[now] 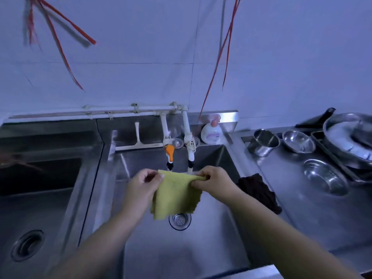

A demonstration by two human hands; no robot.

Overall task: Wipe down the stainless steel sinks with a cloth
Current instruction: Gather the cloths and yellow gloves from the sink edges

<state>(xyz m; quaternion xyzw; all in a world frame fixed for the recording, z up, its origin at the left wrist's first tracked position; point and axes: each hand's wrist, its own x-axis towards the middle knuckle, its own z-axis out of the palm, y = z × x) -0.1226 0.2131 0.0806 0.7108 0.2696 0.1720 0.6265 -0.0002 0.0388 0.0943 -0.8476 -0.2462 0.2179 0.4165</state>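
The stainless steel worktop (302, 208) carries two sinks: the left sink (40, 208) at 9 o'clock and the right sink (201, 248) at centre. Both hands hold the yellow cloth (175, 196) spread above the right sink, directly over its drain strainer (179, 219). The fingers (156, 179) of the left hand (141, 188) are pinched shut on the upper left corner; the right hand (215, 182) is clamped on the upper right edge. The cloth hangs open below the white tap (190, 156), probably to wet or unfold it before wiping.

Surroundings: steel bowls (298, 140) and a large pan (350, 135) stand at 2 o'clock. A dark rag (259, 191) lies on the sink's rim at 3 o'clock. A squeegee (137, 141) and soap bottle (211, 133) occupy the back ledge at 12 o'clock. The orange-handled tap (169, 156) and the white tap overhang the basin and may obstruct wiping of the rear wall.
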